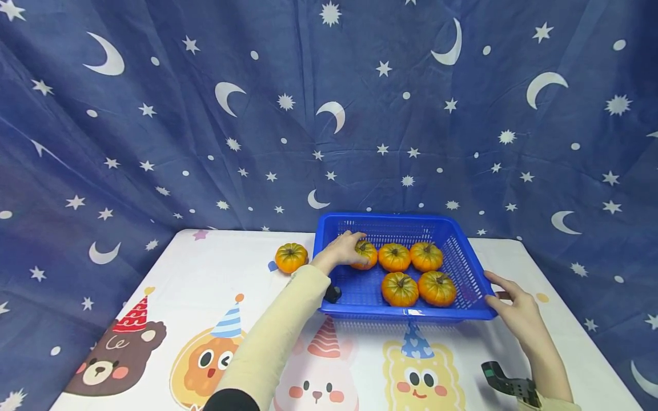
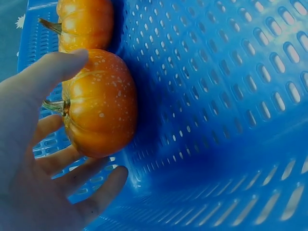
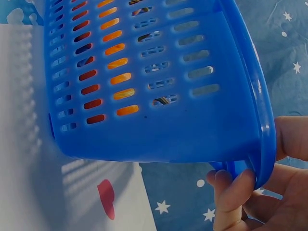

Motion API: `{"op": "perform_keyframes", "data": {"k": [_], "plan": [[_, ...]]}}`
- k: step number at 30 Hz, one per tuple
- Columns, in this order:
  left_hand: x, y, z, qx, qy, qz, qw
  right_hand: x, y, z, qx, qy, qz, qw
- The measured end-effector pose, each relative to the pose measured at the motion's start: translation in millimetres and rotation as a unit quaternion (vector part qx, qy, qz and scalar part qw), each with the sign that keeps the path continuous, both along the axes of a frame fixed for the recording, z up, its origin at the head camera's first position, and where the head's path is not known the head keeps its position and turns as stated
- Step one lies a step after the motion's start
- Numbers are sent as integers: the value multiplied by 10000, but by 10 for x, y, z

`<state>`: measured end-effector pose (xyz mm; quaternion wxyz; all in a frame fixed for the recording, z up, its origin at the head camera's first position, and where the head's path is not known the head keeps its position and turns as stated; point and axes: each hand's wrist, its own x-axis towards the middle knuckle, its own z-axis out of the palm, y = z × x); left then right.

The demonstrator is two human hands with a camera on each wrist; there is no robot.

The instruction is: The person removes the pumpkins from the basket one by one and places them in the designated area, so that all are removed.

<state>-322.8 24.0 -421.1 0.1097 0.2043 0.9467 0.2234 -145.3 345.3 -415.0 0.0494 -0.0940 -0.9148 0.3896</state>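
Note:
In the head view a blue plastic basket (image 1: 406, 313) holds several small orange pumpkins, one of them a front pumpkin (image 1: 400, 289). My left hand (image 1: 340, 249) reaches over its left side, around the leftmost pumpkin (image 1: 368, 255) of the back row. Up close in the left wrist view, the thumb lies on that pumpkin (image 2: 106, 106) and the fingers curve around its other side; their contact is partly hidden. At the basket's right end my right hand (image 1: 519, 311) grips the rim (image 3: 265, 130) between thumb and fingers.
Outside the basket, on its left, another pumpkin (image 1: 291, 258) sits on the white tablecloth (image 1: 236, 251) printed with cartoon figures. Behind the table hangs a dark blue curtain (image 1: 288, 131) with moons and stars. A black wrist device (image 1: 506, 381) is strapped to my right forearm.

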Motion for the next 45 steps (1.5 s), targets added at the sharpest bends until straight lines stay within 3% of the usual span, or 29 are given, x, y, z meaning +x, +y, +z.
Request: {"op": "perform_keyframes", "data": {"k": [4,13,28,36,45], "plan": [[5,-5,2,-69,-191,51,9998,-1,1,6,12,-26,13,10000],[12,10,12,-290,-195,14,9994,3,1,10,25,-89,13,10000],[19,12,14,-426,88,-91,9990,10,5,1,-44,-103,42,9999],[17,37,76,-287,435,-54,9986,-5,3,-8,-46,-127,30,9999],[47,81,154,-221,585,65,9980,-2,11,-15,-46,-103,29,9999]]}}
